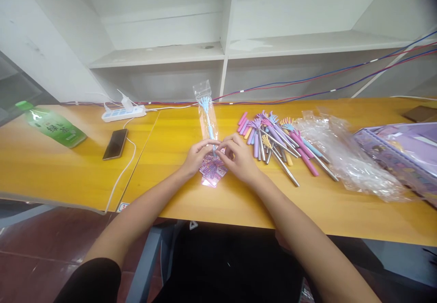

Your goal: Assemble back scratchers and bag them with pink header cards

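A light-blue back scratcher [205, 105] with a hand-shaped head lies inside a clear plastic bag [202, 88], its head pointing away from me. My left hand [196, 156] and my right hand [239, 156] meet at the near end of this bag, fingers closed in a pinch on it. My fingers partly cover the handle end. Just below them lies a fanned stack of purple-pink printed cards [212, 174]. Right of my right hand is a pile of back scratchers [273, 134] in purple, pink, blue and yellow, with metal rods.
Clear plastic bags [355, 162] lie right of the pile, beside a purple patterned box [385, 155]. On the left are a green bottle [54, 125], a phone [115, 143] on a white cable and a power strip [119, 114]. Red and blue wires [280, 84] run along the white shelving.
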The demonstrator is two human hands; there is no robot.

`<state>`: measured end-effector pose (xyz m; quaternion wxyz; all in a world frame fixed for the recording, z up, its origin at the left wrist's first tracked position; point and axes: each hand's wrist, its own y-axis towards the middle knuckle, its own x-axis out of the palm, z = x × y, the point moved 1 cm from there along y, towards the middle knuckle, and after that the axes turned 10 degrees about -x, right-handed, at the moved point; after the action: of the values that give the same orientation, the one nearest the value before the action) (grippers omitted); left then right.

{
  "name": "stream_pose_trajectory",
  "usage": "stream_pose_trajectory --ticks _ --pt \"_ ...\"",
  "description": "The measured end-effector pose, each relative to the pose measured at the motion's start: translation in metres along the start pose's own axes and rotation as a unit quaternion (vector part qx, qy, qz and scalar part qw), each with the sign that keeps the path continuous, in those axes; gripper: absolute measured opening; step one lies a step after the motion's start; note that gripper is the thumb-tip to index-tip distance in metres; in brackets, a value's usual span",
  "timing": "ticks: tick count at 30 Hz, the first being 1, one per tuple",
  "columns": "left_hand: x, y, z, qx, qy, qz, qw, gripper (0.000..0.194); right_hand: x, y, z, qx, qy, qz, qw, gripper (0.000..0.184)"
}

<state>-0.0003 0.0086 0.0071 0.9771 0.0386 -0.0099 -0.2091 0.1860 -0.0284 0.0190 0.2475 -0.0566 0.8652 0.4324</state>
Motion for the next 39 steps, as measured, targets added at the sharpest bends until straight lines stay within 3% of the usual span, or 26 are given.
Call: stream_pose_trajectory --ticks 10,18,25,31,39 --pt "0.002 -0.002 0.005 0.007 0.035 -0.014 0.999 0.031 0.0 0.0 0.001 0.019 -0.031 0.018 0.999 0.012" --pt "0.002 0.0 -0.004 0.017 0.031 -0.027 0.999 0.035 -0.001 0.0 0.003 0.03 -0.037 0.009 0.999 0.015" --pt "0.008 -0.002 -0.004 0.02 0.031 -0.025 0.999 0.047 0.003 -0.005 0.016 0.158 0.002 0.009 0.987 0.038" --pt "0.008 -0.002 -0.005 0.012 0.074 -0.015 0.997 0.053 0.005 -0.005 0.02 0.182 0.082 -0.01 0.98 0.043" --pt "0.006 0.001 -0.011 0.009 0.055 -0.055 0.997 0.066 0.002 -0.002 0.022 0.223 0.094 -0.026 0.97 0.046"
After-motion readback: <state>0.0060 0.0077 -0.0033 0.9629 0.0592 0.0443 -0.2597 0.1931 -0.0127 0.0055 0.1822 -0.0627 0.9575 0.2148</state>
